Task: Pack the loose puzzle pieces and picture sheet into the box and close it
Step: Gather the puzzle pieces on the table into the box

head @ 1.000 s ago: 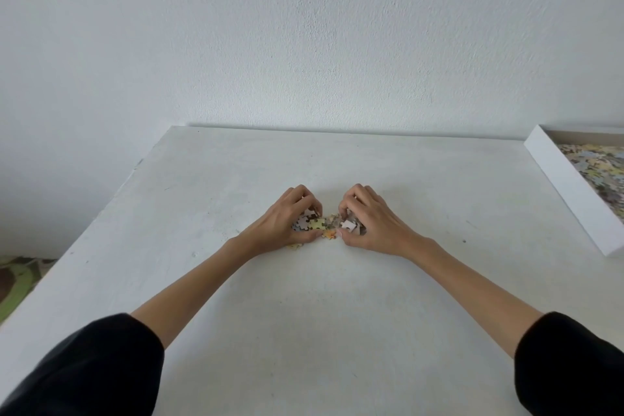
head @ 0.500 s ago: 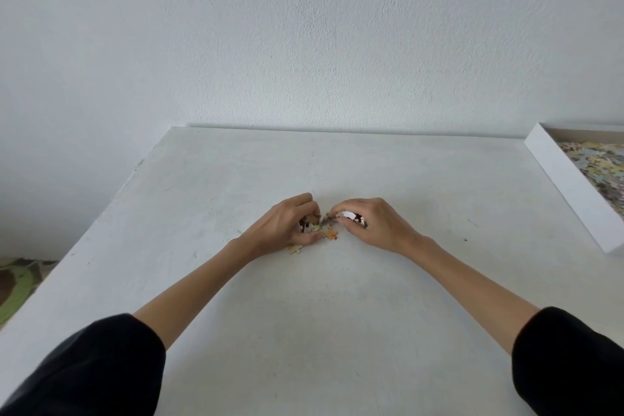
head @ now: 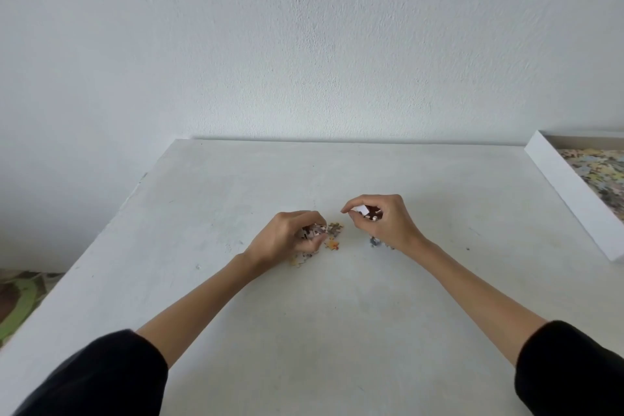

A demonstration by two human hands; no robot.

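Gathering step. Left hand [head: 287, 240] curled over a few puzzle pieces [head: 332, 233] mid-table [head: 209, 199] — some lay loose beside it. Right hand [head: 385, 223] gripped a small clutch of pieces, raised. Box [head: 570, 192] far right, open, part-filled — next: carry handfuls over.

Hidden, cropped and too small to read

The box [head: 574, 192] at the tabletop's right edge is cut off by the frame. Curled fingers of the left hand [head: 287, 240] and right hand [head: 385, 223] cover most of their puzzle pieces [head: 332, 233]; prints too small to tell.
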